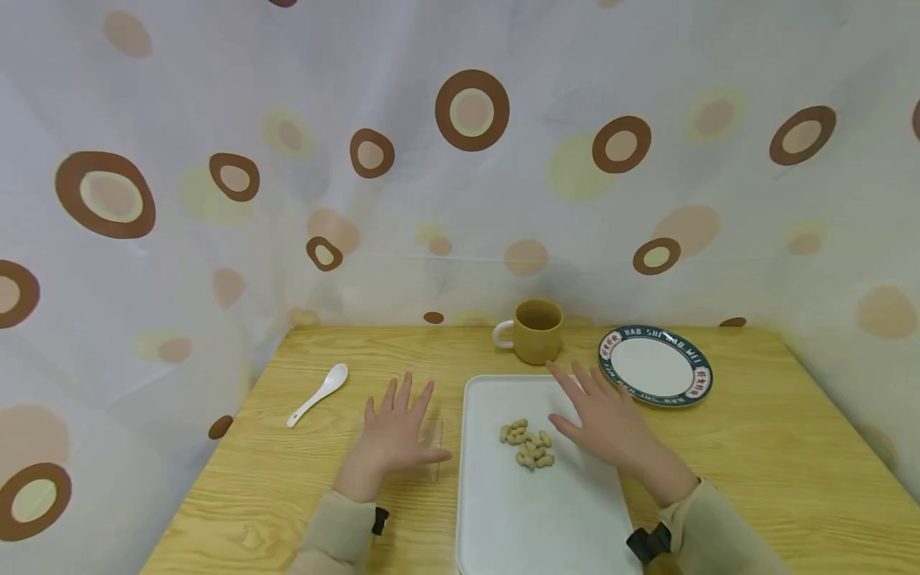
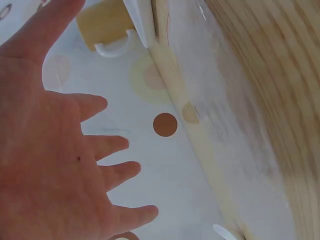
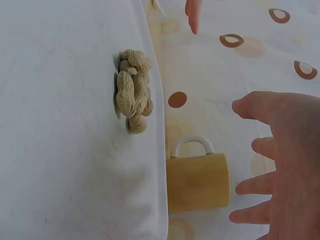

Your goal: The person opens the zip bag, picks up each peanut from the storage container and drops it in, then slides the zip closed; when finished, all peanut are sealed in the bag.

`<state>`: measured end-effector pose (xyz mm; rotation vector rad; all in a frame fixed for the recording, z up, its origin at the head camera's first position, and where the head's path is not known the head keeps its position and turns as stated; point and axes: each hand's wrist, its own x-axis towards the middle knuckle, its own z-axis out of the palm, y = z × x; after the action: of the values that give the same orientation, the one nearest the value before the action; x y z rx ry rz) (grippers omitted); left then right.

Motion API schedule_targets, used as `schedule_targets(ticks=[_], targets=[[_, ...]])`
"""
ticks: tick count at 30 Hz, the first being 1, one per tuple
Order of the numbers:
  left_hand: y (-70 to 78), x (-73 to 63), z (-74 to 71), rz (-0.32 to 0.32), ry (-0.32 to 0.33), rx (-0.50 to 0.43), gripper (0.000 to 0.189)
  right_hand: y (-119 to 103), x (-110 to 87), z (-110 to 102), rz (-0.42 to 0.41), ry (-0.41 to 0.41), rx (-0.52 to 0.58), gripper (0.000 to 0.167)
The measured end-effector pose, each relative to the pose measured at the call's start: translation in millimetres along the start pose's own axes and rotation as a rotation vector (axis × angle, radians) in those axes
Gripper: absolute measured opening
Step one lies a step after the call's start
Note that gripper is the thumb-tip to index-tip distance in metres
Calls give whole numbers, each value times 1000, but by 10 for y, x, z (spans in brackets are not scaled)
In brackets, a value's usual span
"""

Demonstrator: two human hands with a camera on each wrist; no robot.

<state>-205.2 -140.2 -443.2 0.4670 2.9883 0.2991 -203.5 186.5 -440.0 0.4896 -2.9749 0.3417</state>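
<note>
The desk (image 1: 762, 439), lower frame, is backed by spotted sheeting (image 1: 410, 224). Left hand (image 1: 394, 435) and right hand (image 1: 611, 425) are widely spread, empty.

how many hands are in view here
2: in the head view, the left hand is left of the white tray; the right hand appears over its right edge. Neither is hidden.

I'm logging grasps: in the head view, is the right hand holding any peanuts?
No, the right hand is spread and empty, and the peanuts lie apart from it on the tray.
</note>
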Motion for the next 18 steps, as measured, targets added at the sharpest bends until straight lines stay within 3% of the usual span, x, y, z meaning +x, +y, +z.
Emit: schedule_targets(ticks=[14, 18], targets=[[-189, -38, 79, 21, -56, -75, 120, -397, 274, 3, -130, -73, 123, 75], [-237, -27, 102, 14, -65, -80, 122, -551, 358, 4, -128, -128, 217, 73]])
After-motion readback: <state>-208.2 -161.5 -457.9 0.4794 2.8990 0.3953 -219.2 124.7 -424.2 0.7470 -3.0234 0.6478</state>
